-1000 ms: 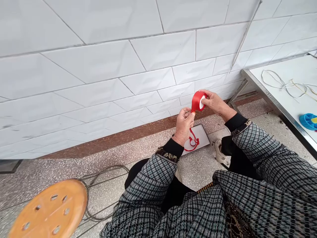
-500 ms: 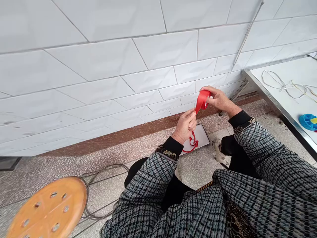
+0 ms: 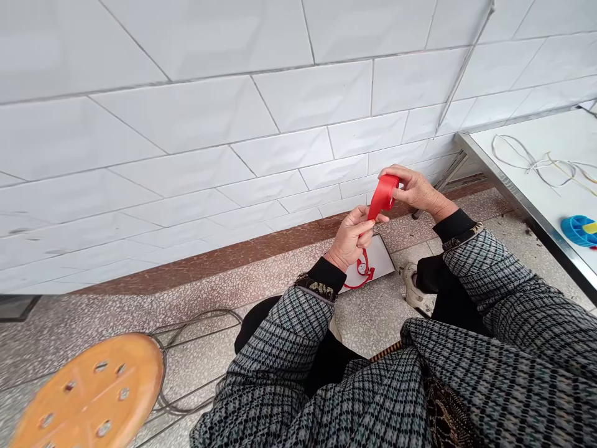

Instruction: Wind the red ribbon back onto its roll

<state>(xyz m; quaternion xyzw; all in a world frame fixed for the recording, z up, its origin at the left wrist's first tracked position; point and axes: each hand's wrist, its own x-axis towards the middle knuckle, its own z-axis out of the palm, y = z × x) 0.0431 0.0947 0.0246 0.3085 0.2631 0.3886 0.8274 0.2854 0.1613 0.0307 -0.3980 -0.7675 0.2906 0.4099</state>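
A roll of red tape [image 3: 385, 190] is held up in front of the white tiled wall by my right hand [image 3: 416, 190], whose fingers are closed round it. My left hand [image 3: 351, 239] sits just below and pinches the red strip that runs down from the roll. Under my hands, on the floor, lies a white panel [image 3: 380, 260] with a small round part and a red wire looped on it.
An orange stool seat with holes [image 3: 88, 395] stands at the lower left over a wire frame. A steel-edged table [image 3: 522, 186] at the right carries loose wires [image 3: 532, 158] and a blue plastic part [image 3: 579, 228]. My shoe [image 3: 413, 285] rests beside the panel.
The roll has turned from showing its white core to edge-on and shifted slightly right. My left hand rose a little, still pinching the strip.
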